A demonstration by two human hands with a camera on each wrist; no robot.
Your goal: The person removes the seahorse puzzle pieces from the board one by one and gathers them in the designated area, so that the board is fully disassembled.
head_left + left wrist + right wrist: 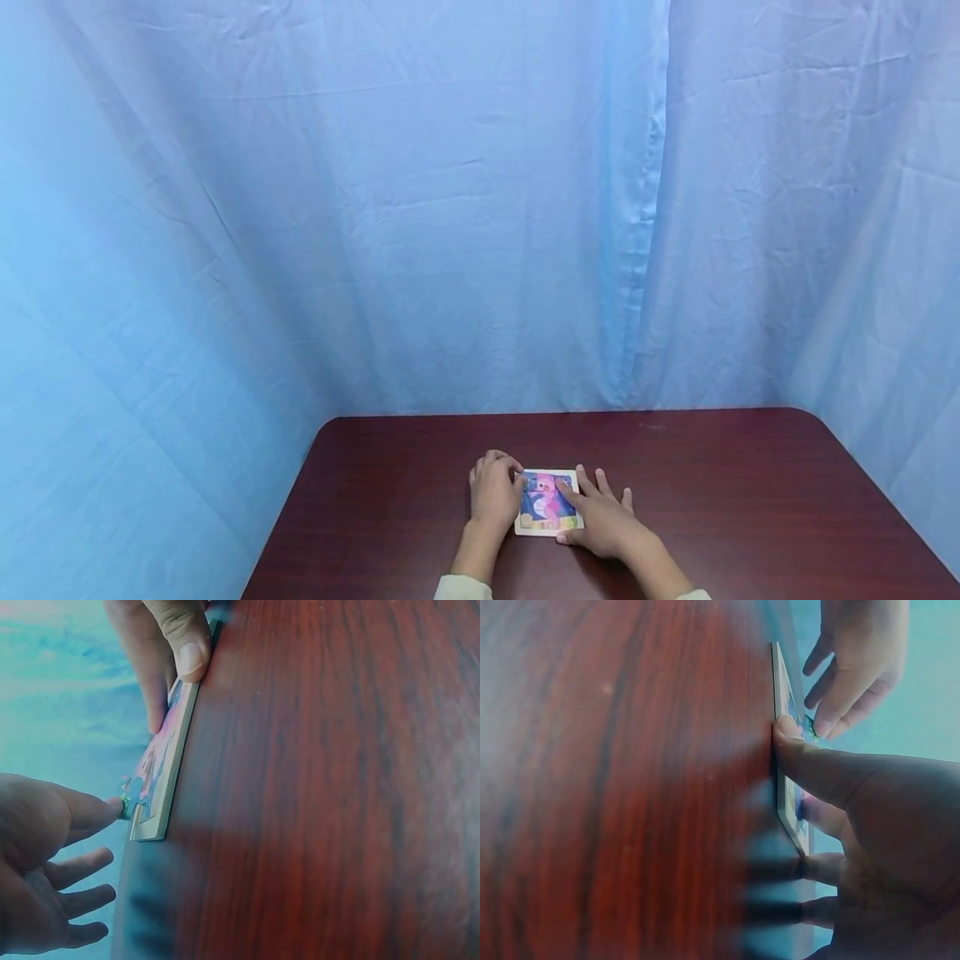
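A small square picture puzzle [550,504] with a pale frame lies flat on the table; its picture has a pink creature on blue. At its left side my left hand [495,492] pinches a small puzzle piece [132,801] with a green edge between thumb and index finger. That piece is tilted up over the frame's corner, and its other fingers stand off from the board. My right hand [606,521] rests on the right side of the puzzle. Its thumb [795,750] presses the near rim, the index finger lies on the picture, and the other fingers spread past the right edge.
The dark red wood-grain table [750,500] has rounded far corners. Light blue curtains [465,233] hang behind it and along both sides. Pale sleeve cuffs [462,587] show at the wrists.
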